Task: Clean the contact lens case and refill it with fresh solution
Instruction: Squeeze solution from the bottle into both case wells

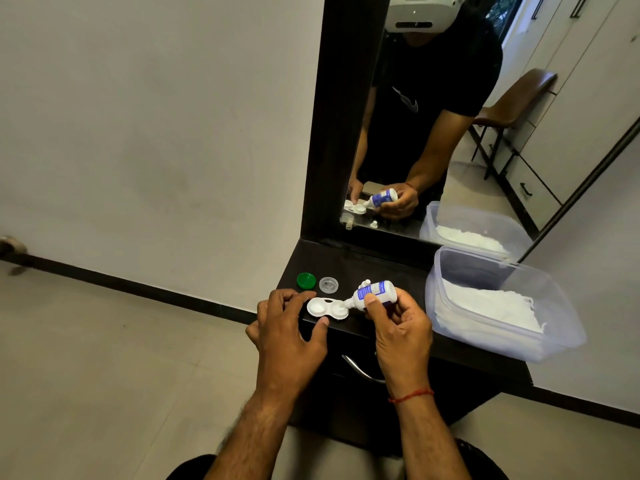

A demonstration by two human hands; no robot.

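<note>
Contact lens case (pixel 327 308): white, two round wells joined side by side, both uncapped; flat on the dark tabletop (pixel 381 265), by its front left corner
Hidden on the case: right well partly covered by the bottle's nozzle; left rim behind fingertips; liquid level in either well impossible to make out
Left hand (pixel 287 327): fingers curled round the case's left end, thumb tip at its front edge, pinching it in place
Solution bottle (pixel 375 292): small, white with a blue label, print too small to read; tipped steeply, nozzle down at the right well
Right hand (pixel 401 323): wrapped round the bottle, thumb on the label, base hidden by fingers; red thread (pixel 410 395) at the wrist
Caps: green cap (pixel 306 280) and clear cap (pixel 328 285) side by side just behind the case, apart from it; small white cap (pixel 366 283) partly hidden behind the bottle
Plastic container (pixel 433 296): translucent, on the tabletop's right end, white tissue (pixel 485 306) inside
Mirror (pixel 433 116): dark-framed, behind the tabletop, top cut off; hands, bottle and case repeated in the reflection
Drawer handle (pixel 360 370): metal, below the front edge, partly behind the right wrist
</note>
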